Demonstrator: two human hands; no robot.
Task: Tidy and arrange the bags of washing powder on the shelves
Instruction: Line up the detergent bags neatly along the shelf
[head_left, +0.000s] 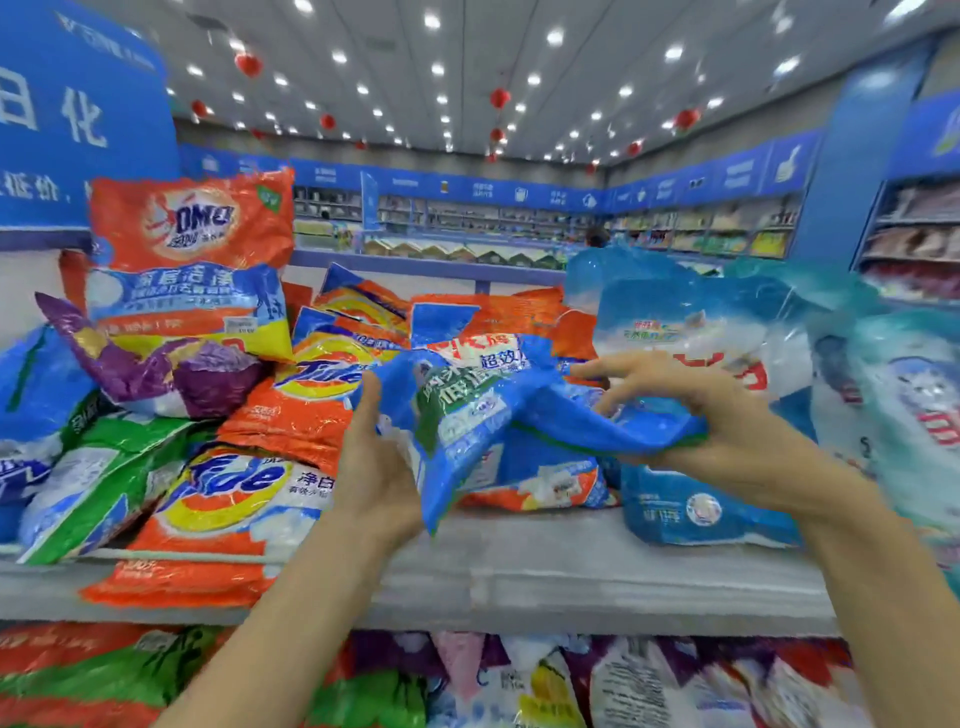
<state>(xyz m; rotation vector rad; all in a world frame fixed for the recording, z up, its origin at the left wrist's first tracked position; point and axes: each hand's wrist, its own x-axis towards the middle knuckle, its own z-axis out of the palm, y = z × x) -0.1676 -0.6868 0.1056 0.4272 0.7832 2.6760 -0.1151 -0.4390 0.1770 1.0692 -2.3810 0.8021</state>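
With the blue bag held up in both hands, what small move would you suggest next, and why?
Probably lower the blue bag onto the bare stretch of shelf just below it. The left hand and right hand grip its two ends and it sags in mid-air, while that gap lies between the orange Tide bag and the lying blue pouch.

Free: bare strip of shelf (571, 566) ran along front edge, ctr to R. Blocked L: Tide bag (223, 499) lay out to the edge, green bag (104, 483) beside it, purple bag (156, 374) and upright Omo bag (192, 260) behind. Ctr: blue bag (483, 415) filled the gap. R: pale blue bags (691, 322) stood wall-like.
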